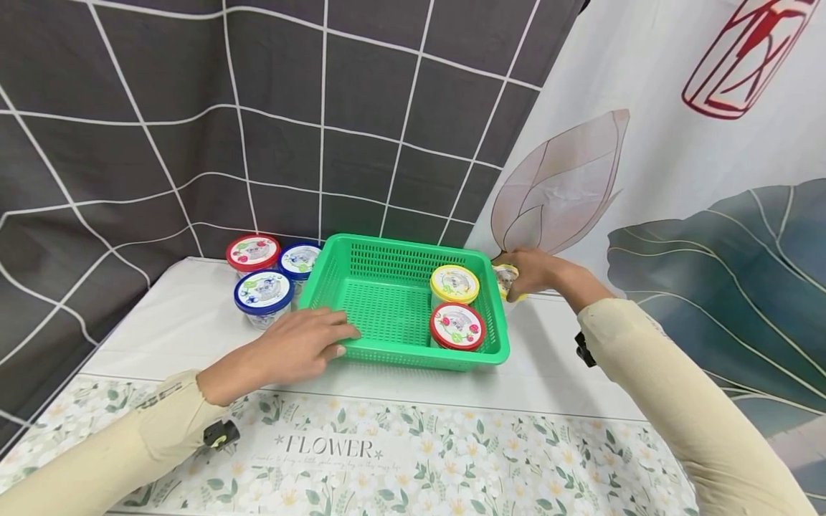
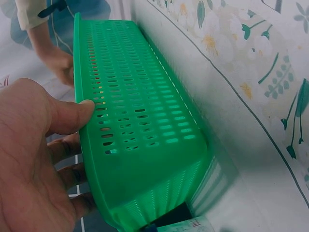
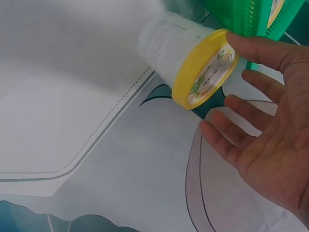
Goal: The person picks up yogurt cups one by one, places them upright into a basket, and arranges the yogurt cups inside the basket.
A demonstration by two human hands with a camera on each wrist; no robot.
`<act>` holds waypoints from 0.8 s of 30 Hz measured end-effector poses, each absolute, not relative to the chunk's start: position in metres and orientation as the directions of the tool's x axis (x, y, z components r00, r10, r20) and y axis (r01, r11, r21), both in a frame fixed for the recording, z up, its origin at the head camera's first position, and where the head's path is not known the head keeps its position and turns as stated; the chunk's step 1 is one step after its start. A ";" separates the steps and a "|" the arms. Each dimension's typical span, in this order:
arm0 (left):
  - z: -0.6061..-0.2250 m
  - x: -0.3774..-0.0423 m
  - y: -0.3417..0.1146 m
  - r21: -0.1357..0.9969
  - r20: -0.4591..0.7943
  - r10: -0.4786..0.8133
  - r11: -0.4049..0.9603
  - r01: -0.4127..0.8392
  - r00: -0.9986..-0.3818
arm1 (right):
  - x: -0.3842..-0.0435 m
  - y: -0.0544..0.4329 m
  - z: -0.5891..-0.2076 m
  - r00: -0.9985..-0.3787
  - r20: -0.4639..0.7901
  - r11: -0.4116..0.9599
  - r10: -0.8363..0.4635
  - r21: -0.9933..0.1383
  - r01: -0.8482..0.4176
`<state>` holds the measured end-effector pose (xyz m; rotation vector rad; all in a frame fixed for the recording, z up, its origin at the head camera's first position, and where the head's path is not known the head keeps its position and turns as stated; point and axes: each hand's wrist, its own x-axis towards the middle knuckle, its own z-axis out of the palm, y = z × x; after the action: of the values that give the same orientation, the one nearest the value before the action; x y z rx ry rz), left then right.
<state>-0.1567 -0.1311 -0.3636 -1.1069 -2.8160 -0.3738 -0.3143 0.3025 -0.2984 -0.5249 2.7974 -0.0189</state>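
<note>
My left hand [image 1: 306, 344] grips the front-left rim of a green perforated basket [image 1: 387, 355]. In the left wrist view its thumb [image 2: 77, 116] lies against the outside while the other fingers pass behind the rim. Inside the basket, at the right, stand a yellow-lidded tub [image 1: 454, 283] and a red-lidded tub [image 1: 457, 326]. Just outside the basket's right end is another yellow-lidded tub [image 3: 205, 72], clear-walled. Over its lid hovers my right hand [image 1: 535, 272], partly covering it in the head view. The right wrist view shows the thumb at the lid's edge and the fingers spread apart from it.
Left of the basket stand a red-lidded tub [image 1: 254, 251] and two blue-lidded tubs, one in front [image 1: 263, 292], one behind [image 1: 299, 259]. A dark gridded curtain [image 1: 271, 143] hangs behind. A floral cloth [image 1: 400, 459] covers the table's near side.
</note>
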 end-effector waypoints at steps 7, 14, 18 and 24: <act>-0.365 -0.158 -0.131 0.189 0.171 0.660 0.707 0.682 -0.732 | -0.319 0.300 -0.301 -0.892 -0.304 0.942 -0.333 -0.062 -0.331; -0.365 -0.157 -0.131 0.191 0.173 0.662 0.704 0.684 -0.729 | -0.328 0.303 -0.311 -0.894 -0.288 0.937 -0.345 -0.051 -0.345; -0.365 -0.157 -0.132 0.193 0.174 0.662 0.703 0.685 -0.729 | -0.342 0.311 -0.323 -0.894 -0.275 0.934 -0.355 -0.062 -0.352; -0.365 -0.158 -0.132 0.189 0.173 0.662 0.704 0.684 -0.729 | -0.348 0.312 -0.326 -0.887 -0.277 0.929 -0.369 -0.073 -0.364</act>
<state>-0.1578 -0.1323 -0.3649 -1.1144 -2.8147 -0.3684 -0.3480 0.3118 -0.3256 -0.5439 2.7989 -0.0274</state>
